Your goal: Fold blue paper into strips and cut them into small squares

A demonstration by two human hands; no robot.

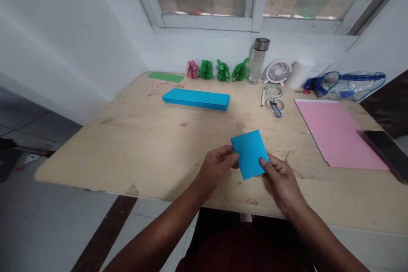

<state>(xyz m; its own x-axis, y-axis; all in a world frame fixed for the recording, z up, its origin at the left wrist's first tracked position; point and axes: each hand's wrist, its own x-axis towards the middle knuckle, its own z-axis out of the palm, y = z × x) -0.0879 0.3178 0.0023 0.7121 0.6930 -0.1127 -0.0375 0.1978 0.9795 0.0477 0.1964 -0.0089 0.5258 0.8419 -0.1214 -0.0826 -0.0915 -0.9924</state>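
A small, roughly square piece of folded blue paper (250, 153) is held tilted above the front part of the table. My left hand (219, 163) pinches its left edge between thumb and fingers. On the lower right corner, the thumb of my right hand (282, 180) presses flat while the fingers go behind the paper, where they are hidden. Farther back lies a long blue folded paper piece (196, 98), apart from both hands.
Against the wall stand several paper figures (206, 70), a glass bottle (256, 61) and a small fan (278, 72). Tape rolls (273, 91) and a cutter (276, 108) lie nearer. Pink paper (341, 136), a phone (387, 153) and a clear pouch (360, 85) occupy the right side.
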